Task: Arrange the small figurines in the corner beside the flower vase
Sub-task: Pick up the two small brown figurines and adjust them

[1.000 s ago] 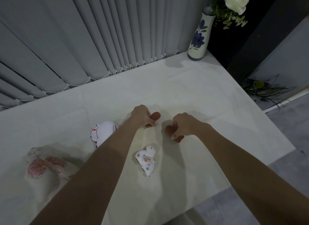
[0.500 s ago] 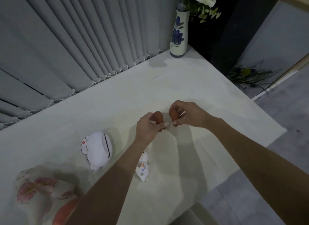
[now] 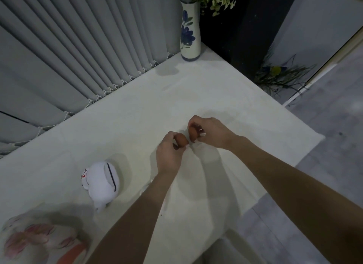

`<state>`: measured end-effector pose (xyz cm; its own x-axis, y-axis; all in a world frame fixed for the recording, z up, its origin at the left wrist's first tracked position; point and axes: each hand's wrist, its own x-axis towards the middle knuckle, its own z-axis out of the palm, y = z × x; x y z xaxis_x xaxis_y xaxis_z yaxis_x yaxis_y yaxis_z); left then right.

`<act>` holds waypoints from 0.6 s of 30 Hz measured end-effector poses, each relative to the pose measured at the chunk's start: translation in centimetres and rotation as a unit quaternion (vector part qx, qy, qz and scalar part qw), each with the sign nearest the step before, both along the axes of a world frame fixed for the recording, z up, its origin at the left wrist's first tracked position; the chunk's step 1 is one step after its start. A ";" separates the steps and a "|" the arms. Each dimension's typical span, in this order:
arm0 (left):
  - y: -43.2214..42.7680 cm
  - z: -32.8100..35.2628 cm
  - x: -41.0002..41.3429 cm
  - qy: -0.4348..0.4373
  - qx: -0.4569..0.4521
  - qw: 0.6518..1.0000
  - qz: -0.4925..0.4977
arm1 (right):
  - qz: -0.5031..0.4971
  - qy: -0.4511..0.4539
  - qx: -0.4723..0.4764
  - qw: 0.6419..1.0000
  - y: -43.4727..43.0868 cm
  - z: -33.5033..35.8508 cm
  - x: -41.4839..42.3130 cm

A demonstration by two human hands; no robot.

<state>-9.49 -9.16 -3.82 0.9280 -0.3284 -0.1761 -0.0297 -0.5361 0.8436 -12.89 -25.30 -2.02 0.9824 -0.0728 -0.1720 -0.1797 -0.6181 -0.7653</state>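
Observation:
My left hand [image 3: 169, 155] grips a small brown figurine [image 3: 181, 140], held just above the white table [image 3: 137, 114]. My right hand [image 3: 211, 132] grips a second brown figurine [image 3: 192, 133] beside it; the two nearly touch. A white cat-like figurine [image 3: 102, 182] lies on its side at the left. A small white painted figurine is almost wholly hidden under my left forearm. The white vase with blue flowers [image 3: 189, 33] stands in the table's far corner, well beyond both hands.
Grey vertical blinds [image 3: 78, 47] run along the table's back edge. A floral bag or pouch [image 3: 35, 238] lies at the lower left. The table's right edge drops to a grey floor [image 3: 324, 165], with a dark plant [image 3: 279, 77] beyond it.
Both hands lifted the brown figurines off the table and carried them forward toward the vase, close together. The view moved forward, and the small painted figurine slipped under my left forearm.

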 end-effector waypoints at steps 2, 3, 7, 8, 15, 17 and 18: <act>0.1 0.0 0.2 0.000 0.009 1.000 -0.008 | 0.000 0.002 -0.002 1.000 0.0 0.0 0.0; 0.2 0.0 0.3 -0.001 0.012 1.000 -0.013 | 0.001 0.005 -0.001 1.000 0.0 0.0 0.0; 0.3 -0.2 0.6 0.000 0.021 1.000 -0.018 | 0.008 0.004 -0.004 1.000 0.0 0.0 0.0; 0.3 -0.2 0.6 0.001 0.022 1.000 -0.018 | 0.010 0.006 -0.004 1.000 0.1 0.0 0.0; 0.8 -0.4 0.7 0.033 0.031 0.998 -0.032 | 0.006 0.051 -0.009 0.999 0.0 0.1 0.1; 1.4 -0.2 0.7 0.025 0.052 0.997 -0.043 | 0.016 0.062 -0.007 0.998 -0.2 0.5 0.1; 1.7 0.0 0.8 0.019 0.055 0.997 -0.044 | 0.023 0.064 0.000 0.998 -0.2 0.8 0.1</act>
<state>-8.72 -7.42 -3.82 0.8883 -0.3849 -0.2504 -0.0496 -0.6226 0.7809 -12.80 -25.51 -1.24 0.9545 -0.0277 -0.2969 -0.2478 -0.6275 -0.7382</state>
